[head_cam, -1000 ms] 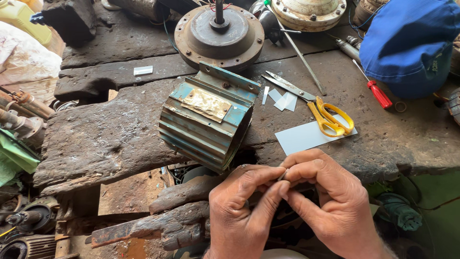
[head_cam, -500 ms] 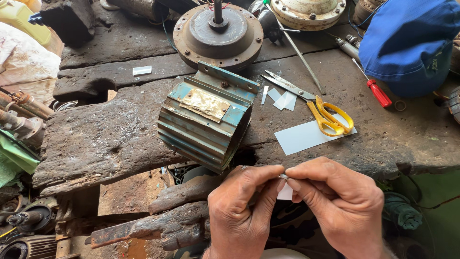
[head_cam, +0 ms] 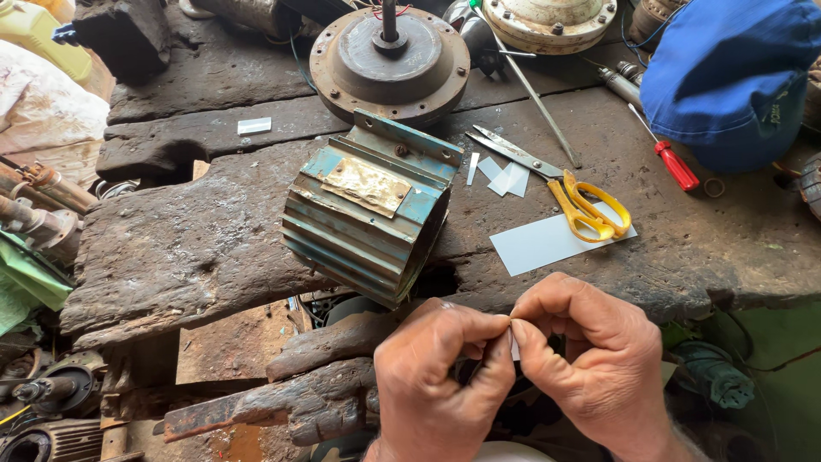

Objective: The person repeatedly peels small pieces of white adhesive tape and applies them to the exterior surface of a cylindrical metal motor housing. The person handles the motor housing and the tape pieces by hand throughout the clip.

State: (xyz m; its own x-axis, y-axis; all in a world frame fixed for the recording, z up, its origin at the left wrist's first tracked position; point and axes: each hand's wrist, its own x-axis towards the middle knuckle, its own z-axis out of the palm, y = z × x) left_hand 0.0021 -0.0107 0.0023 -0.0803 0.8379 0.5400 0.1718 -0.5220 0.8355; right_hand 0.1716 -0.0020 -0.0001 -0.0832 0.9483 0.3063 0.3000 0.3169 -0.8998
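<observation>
Pinching together, left hand (head_cam: 440, 376) and right hand (head_cam: 590, 355) clamp a white slip (head_cam: 515, 349) standing upright between their fingertips, equally near.

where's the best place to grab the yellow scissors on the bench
By the yellow handle loops, probably from the near right. The scissors lie flat on the wooden bench, loops toward the person and resting on the white sheet, while the closed blades point away to the far left.
</observation>
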